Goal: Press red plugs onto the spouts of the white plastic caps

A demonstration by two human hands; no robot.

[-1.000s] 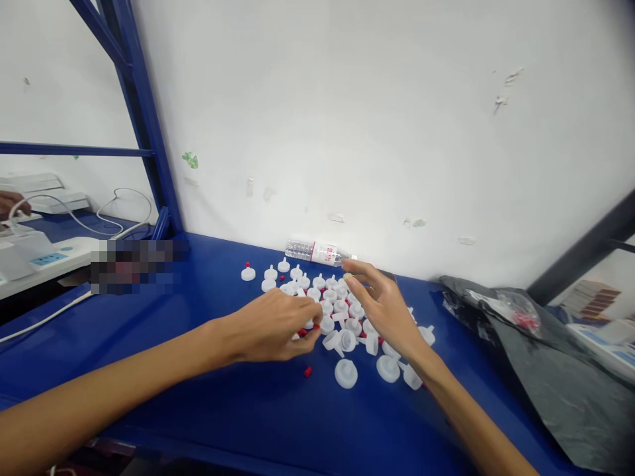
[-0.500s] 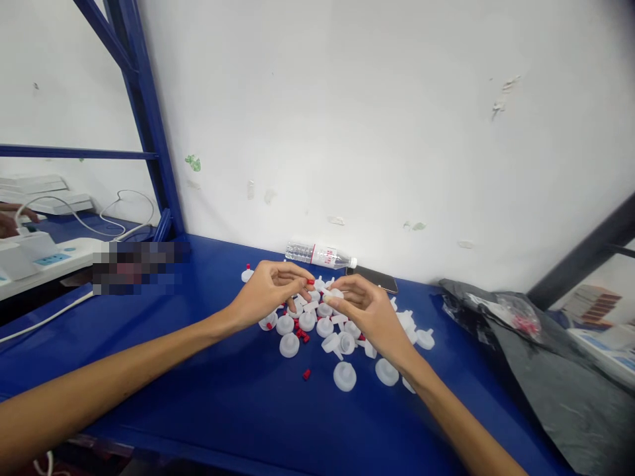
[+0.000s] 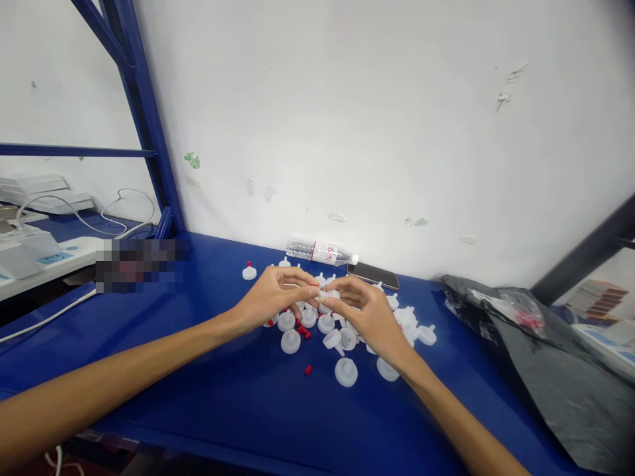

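My left hand [image 3: 275, 294] is closed, its thumb and fingertips pinched on a small red cap that shows only as a sliver of red. My right hand [image 3: 364, 311] grips a white plastic nozzle lid [image 3: 327, 295], largely covered by the fingers. The fingertips of both hands meet at this lid's narrow end. Below and around them lies a heap of white nozzle lids [image 3: 346, 372], round with a thin spout. Several loose red caps [image 3: 303, 332] lie among them, and one red cap [image 3: 308, 370] lies nearer me. At the left stands a lid with a red tip [image 3: 249, 271].
Behind the heap, a clear plastic bottle [image 3: 322, 252] lies against the wall beside a dark phone [image 3: 373, 276]. A grey plastic bag [image 3: 540, 370] covers the right of the blue table [image 3: 223, 403]. At left are a white power strip [image 3: 59, 258] and a blue metal frame [image 3: 143, 112].
My left hand has moved right, bringing the red cap against the nozzle lid in my right hand. The two hands' fingertips, apart before, now meet.
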